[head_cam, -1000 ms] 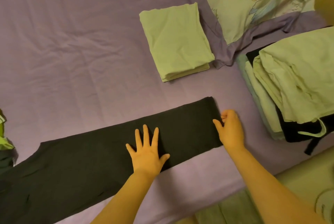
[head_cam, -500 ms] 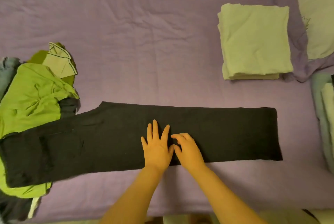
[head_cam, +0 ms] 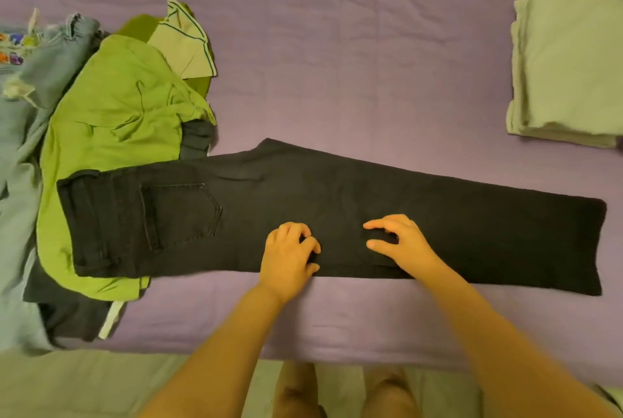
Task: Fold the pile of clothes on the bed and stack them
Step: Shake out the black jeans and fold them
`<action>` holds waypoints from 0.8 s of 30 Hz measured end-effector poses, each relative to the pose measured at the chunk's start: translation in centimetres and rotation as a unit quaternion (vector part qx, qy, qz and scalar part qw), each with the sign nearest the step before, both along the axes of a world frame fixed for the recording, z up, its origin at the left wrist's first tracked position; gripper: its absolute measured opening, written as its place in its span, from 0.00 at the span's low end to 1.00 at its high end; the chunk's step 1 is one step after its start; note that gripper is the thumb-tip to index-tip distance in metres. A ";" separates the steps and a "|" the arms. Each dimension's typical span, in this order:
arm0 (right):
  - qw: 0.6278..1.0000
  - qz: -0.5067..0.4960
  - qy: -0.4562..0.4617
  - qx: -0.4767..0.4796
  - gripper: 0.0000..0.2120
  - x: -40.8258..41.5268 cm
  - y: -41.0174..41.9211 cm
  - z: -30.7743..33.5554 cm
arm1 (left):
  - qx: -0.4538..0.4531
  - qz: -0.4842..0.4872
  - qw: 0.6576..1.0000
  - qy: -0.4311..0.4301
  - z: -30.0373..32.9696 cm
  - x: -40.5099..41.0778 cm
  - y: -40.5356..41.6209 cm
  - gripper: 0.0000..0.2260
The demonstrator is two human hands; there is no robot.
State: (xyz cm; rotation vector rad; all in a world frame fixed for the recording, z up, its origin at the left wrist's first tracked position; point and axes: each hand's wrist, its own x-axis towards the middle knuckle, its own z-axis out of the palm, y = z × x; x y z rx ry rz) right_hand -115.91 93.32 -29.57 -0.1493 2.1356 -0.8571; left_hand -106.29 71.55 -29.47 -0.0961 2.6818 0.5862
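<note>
No text, label, brand, number or sign can be read anywhere in this view.

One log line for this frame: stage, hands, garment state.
stage: mid-fold | left hand: gripping black jeans near the middle | right hand: same, beside it | jeans: flat lengthwise, waist on unfolded pile | folded stack: far right

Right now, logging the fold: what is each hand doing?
Left hand: fingers curled, pinching the black jeans.
Right hand: fingers curled, pinching the same jeans.
</note>
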 end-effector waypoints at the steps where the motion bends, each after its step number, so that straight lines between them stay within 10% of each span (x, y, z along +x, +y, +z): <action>1: 1.000 0.001 0.001 0.005 0.15 0.2 0.0 0.0 | 0.010 -0.004 1.000 0.012 0.0 0.0 -0.2 0.08; 10: 0.973 0.095 0.100 0.187 0.19 3.6 -0.7 0.0 | 0.049 -0.065 0.997 -0.016 0.6 2.1 -4.3 0.10; 19: 0.989 0.133 0.060 0.027 0.20 6.0 -13.0 0.6 | 0.008 0.237 0.972 0.002 2.3 5.0 -11.6 0.13; 24: 0.977 0.140 0.077 0.139 0.19 6.1 -19.6 0.1 | -0.058 0.326 0.941 0.074 4.2 6.8 -16.9 0.12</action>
